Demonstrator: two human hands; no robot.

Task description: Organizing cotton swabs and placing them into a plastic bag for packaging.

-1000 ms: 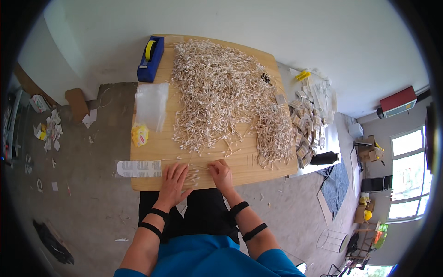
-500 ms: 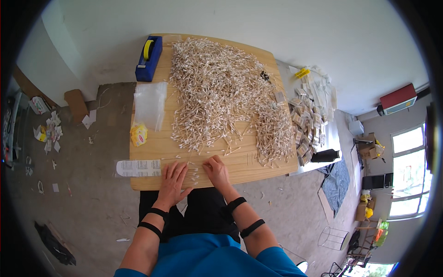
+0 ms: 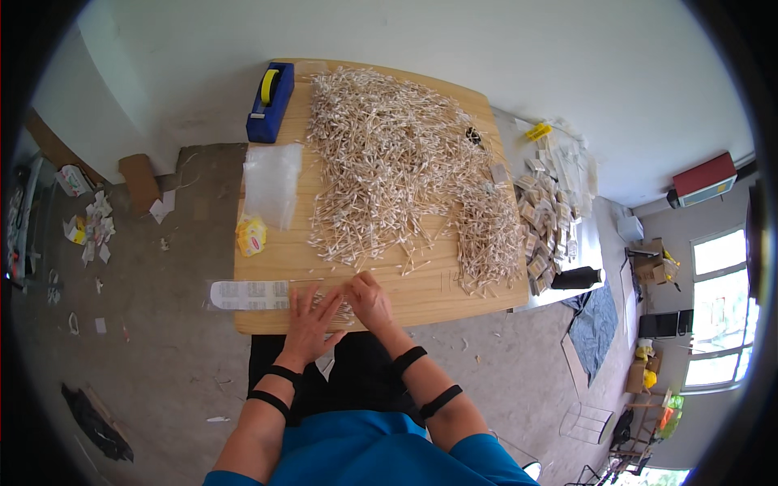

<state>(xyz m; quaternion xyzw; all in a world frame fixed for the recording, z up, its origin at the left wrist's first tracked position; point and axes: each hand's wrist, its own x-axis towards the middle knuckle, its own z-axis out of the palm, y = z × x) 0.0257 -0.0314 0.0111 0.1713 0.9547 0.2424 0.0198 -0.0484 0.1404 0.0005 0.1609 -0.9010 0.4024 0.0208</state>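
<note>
My left hand (image 3: 308, 326) lies flat at the table's near edge with its fingers spread. It rests over the end of a white printed strip (image 3: 250, 295) and beside a small row of cotton swabs (image 3: 344, 314). Close to its right, my right hand (image 3: 372, 304) is closed, thumb and fingertips pinched together above those swabs. Whatever is between these fingertips is too small or hidden to make out. Beyond both hands spreads a large heap of cotton swabs (image 3: 381, 154), white-tipped with pale sticks.
Along the left of the wooden table (image 3: 405, 292) are a blue tape dispenser (image 3: 270, 105), clear plastic bags (image 3: 272, 185) and yellow labels (image 3: 251, 236). At right, a lower surface bears many small packs (image 3: 551, 223) and a black bottle-like object (image 3: 577, 279). Scraps litter the floor.
My right hand has moved left and closer to my left hand, over the swab row. The whole view has shifted slightly; my left hand stays flat on the table.
</note>
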